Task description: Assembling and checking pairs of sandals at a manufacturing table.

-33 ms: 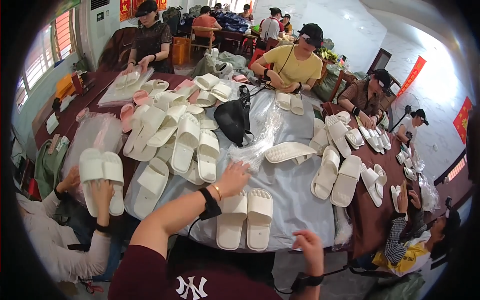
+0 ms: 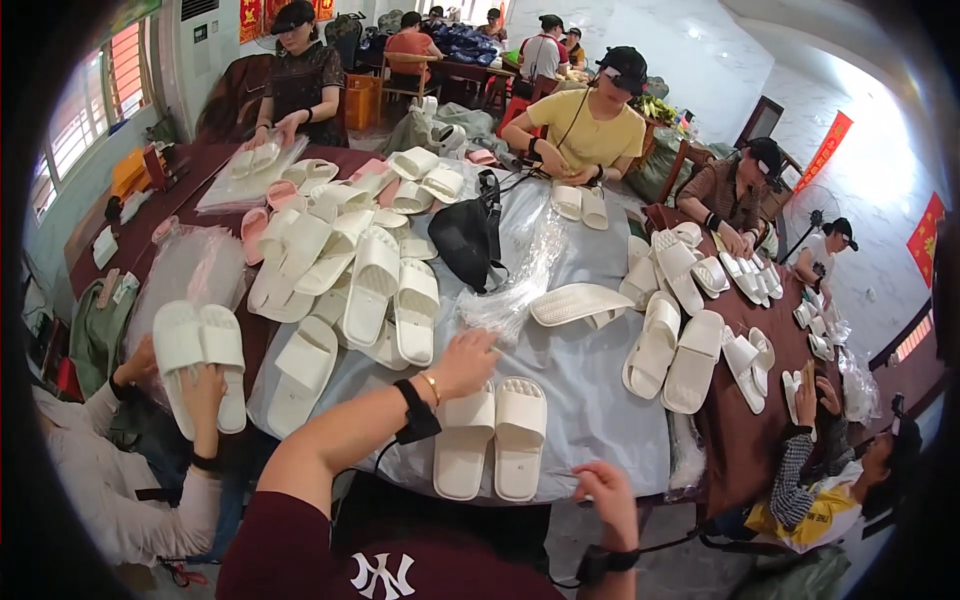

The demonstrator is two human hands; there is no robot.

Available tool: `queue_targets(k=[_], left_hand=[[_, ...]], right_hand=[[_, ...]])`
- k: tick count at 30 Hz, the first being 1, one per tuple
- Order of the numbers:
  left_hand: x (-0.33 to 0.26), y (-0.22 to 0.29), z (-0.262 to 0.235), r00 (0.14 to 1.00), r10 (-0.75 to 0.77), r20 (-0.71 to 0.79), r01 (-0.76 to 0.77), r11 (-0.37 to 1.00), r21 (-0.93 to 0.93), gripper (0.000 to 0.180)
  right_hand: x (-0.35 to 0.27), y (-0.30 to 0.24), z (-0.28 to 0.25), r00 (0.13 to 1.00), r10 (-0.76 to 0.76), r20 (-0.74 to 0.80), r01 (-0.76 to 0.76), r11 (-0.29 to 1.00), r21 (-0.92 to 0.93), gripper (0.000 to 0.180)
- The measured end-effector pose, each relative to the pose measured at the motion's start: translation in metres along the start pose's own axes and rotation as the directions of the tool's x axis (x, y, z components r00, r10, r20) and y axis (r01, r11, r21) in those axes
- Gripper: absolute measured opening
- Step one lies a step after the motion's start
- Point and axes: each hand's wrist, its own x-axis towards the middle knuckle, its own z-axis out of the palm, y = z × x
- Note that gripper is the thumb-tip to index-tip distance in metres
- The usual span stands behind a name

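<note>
A pair of white slippers (image 2: 517, 438) lies side by side on the grey-covered table right in front of me, toes away. My left hand (image 2: 468, 362) reaches over the far end of the left slipper, fingers stretched toward a heap of clear plastic bags (image 2: 497, 312). I cannot tell whether its fingertips touch the plastic. To the right of the pair, at the table's front edge, my right hand (image 2: 607, 497) hovers with its fingers curled. Whether anything small is pinched in it is too fine to make out.
A large pile of white and pink slippers (image 2: 340, 240) lies left of the middle. Next to it sits a black bag (image 2: 468, 235). More white slippers (image 2: 690, 360) lie to the right. A co-worker's hand (image 2: 205, 385) holds a pair at my left; other people work around the table.
My left hand has shifted slightly down and its fingers have drawn together a little. My right hand has moved slightly left. The co-worker's slippers at left have moved a bit.
</note>
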Motion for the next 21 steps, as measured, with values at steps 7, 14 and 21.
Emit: queue_targets(k=[7,14,21], left_hand=[[-0.055,0.015,-0.008,0.990,0.036,0.133,0.015,0.932,-0.363,0.040],[-0.068,0.002,-0.026,0.945,-0.318,0.080,0.296,0.721,-0.627,0.033],[-0.080,0.028,-0.061,0.903,-0.419,0.093,0.377,0.668,-0.642,0.026]], right_hand=[[0.023,0.035,0.081,0.982,0.143,0.126,-0.098,0.945,-0.312,0.024],[0.056,0.012,0.116,0.996,0.071,0.046,-0.043,0.892,-0.451,0.027],[0.066,0.015,0.129,0.992,0.123,0.029,-0.100,0.906,-0.412,0.023]])
